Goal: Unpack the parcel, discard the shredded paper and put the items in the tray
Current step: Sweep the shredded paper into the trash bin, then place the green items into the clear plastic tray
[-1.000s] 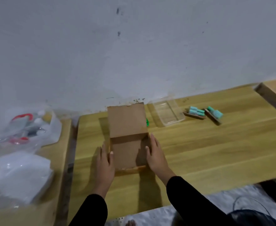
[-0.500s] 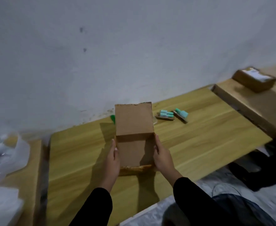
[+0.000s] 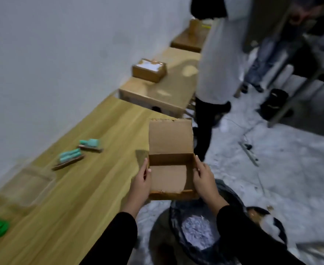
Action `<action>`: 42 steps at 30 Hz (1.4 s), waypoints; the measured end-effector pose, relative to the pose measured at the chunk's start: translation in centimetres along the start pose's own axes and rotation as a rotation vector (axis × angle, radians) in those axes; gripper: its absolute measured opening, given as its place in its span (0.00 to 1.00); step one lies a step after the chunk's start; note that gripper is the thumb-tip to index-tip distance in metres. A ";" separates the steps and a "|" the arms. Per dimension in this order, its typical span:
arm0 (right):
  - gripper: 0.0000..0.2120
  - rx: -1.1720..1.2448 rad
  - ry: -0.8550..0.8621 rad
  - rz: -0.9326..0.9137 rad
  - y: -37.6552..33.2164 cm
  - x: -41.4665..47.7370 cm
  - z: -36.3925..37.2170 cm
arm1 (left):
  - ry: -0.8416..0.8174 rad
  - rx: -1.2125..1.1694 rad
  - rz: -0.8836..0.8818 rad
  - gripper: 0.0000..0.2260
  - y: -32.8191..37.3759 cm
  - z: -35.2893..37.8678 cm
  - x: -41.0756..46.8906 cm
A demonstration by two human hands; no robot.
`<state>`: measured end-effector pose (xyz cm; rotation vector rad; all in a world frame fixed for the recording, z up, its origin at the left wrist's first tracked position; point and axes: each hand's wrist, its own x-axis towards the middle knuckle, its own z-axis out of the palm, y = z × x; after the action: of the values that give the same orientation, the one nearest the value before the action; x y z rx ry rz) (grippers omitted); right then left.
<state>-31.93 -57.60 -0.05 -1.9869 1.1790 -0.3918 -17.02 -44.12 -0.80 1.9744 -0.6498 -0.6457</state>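
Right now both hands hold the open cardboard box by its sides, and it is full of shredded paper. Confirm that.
Wrong on one count: the head view shows the cardboard box empty; the shredded paper lies in the bin below. The left hand and right hand do hold its sides.

No text, number or brand can be read in your view. The white label (image 3: 149, 65) on the closed brown cardboard box (image 3: 146, 75), upper centre of the frame, is too blurred for you to make out print. The open brown cardboard parcel (image 3: 169, 139), lower centre, shows you plain board only.
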 end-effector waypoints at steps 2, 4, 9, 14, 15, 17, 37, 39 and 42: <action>0.22 0.002 0.047 0.092 4.0 0.2 -2.0 | -0.133 0.016 0.002 0.21 0.1 4.6 1.3; 0.23 0.000 0.079 0.191 7.6 0.1 -3.3 | -0.242 0.011 -0.015 0.21 -0.4 8.7 2.2; 0.23 -0.053 0.087 0.424 17.0 -1.2 -3.3 | -0.487 0.097 -0.103 0.21 -4.7 18.1 3.5; 0.23 -0.040 -0.004 0.619 23.7 -3.3 -0.4 | -0.723 0.292 -0.173 0.22 -8.6 23.8 3.8; 0.23 -0.049 -0.020 0.657 24.6 -3.7 0.2 | -0.747 0.341 -0.177 0.22 -9.3 24.5 3.8; 0.23 -0.066 -0.039 0.695 25.5 -4.3 0.9 | -0.756 0.422 -0.170 0.23 -10.4 25.4 3.9; 0.24 -0.053 -0.129 0.078 -2.2 0.0 6.7 | -0.188 0.361 0.196 0.19 -2.6 -0.4 4.2; 0.24 -0.058 -0.163 0.011 -5.4 0.1 8.9 | -0.063 0.374 0.174 0.19 -3.3 -4.7 4.1; 0.23 -0.091 -0.234 -0.133 -10.7 0.6 12.9 | 0.188 0.391 0.145 0.18 -4.5 -11.9 3.8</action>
<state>-17.38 -49.27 -0.50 -2.1311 0.9362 -0.1672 -5.52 -37.45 -0.32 2.2856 -0.8405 -0.2515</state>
